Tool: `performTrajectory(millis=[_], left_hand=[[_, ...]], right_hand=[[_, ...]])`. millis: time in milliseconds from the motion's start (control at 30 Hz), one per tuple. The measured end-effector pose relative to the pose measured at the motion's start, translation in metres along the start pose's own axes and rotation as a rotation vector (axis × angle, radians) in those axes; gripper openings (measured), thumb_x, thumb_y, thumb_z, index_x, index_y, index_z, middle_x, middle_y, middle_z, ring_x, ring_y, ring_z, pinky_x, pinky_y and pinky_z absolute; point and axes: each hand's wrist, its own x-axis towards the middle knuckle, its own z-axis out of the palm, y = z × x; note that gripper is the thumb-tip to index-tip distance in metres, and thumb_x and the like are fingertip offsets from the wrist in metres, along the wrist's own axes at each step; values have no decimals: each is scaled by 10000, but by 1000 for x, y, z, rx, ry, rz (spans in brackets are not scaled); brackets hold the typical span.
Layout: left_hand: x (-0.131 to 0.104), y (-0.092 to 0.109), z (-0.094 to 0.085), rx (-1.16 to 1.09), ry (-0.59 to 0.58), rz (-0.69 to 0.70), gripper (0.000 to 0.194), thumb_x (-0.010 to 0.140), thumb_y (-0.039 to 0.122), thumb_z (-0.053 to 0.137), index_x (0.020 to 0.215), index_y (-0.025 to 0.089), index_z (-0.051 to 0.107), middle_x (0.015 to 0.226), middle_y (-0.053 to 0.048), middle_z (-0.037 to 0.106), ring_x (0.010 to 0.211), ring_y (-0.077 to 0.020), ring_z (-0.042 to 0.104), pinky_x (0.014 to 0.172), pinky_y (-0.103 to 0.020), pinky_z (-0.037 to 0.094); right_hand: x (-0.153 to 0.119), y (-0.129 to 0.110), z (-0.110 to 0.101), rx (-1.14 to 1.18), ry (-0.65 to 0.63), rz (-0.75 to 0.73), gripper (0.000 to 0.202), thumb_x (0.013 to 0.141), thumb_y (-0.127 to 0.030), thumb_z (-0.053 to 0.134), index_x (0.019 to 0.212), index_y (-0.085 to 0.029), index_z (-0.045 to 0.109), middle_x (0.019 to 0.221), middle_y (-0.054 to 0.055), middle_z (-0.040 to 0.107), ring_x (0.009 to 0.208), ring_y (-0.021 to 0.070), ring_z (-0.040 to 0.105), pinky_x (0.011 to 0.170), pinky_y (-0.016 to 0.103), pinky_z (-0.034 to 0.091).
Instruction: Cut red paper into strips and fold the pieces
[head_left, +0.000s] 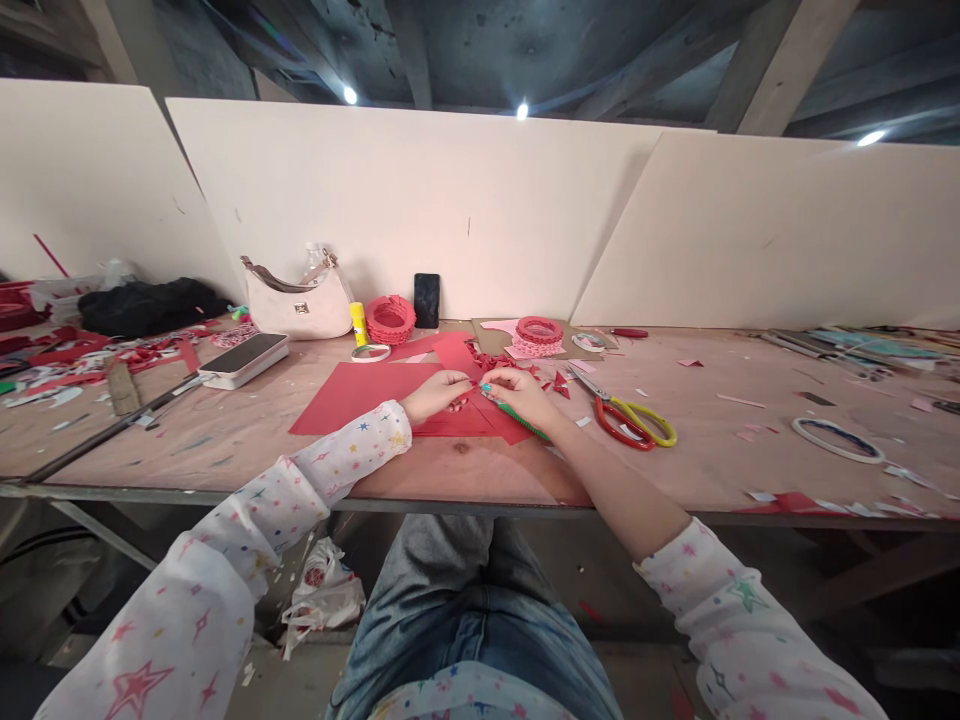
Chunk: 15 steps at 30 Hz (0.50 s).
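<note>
My left hand [439, 393] and my right hand [523, 395] meet above the table's front part, fingertips pinched close together. Both are closed on a small piece of red paper [475, 385], mostly hidden by the fingers. Beneath them lie sheets of red paper [360, 395]. A green ridged, slim object [525, 422] pokes out under my right hand; its kind is unclear. Small folded red paper pieces [491, 360] are heaped just behind the hands. To the right of my right hand rest scissors [626, 418] with red and yellow handles, blades pointing away to the left.
Behind stand a red paper ring stack [390, 320], a red and pink one [538, 335], a yellow glue stick [358, 323], a black phone [427, 300] and a handbag [300, 303]. A white device [246, 360] lies left, a tape roll [838, 440] right. Paper scraps litter both sides.
</note>
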Motion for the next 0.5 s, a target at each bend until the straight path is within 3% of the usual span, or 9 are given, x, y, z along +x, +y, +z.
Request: performTrajectory(millis=[267, 500], left_hand=[[1, -2, 1, 159, -46, 158, 229, 798, 281, 423, 613, 145, 425, 550, 36, 442, 485, -64, 440, 478, -175, 349], [3, -10, 0, 148, -62, 151, 234, 817, 323, 394, 706, 139, 486, 600, 20, 484, 509, -79, 485, 492, -187, 377]], right_hand=[[-1, -3, 7, 31, 13, -24, 88, 747, -259, 511, 767, -179, 541, 756, 4, 525, 720, 133, 464, 670, 260, 362], [3, 6, 9, 172, 38, -9, 85, 724, -244, 524, 786, -191, 501, 691, -26, 459, 641, 115, 425, 618, 243, 341]])
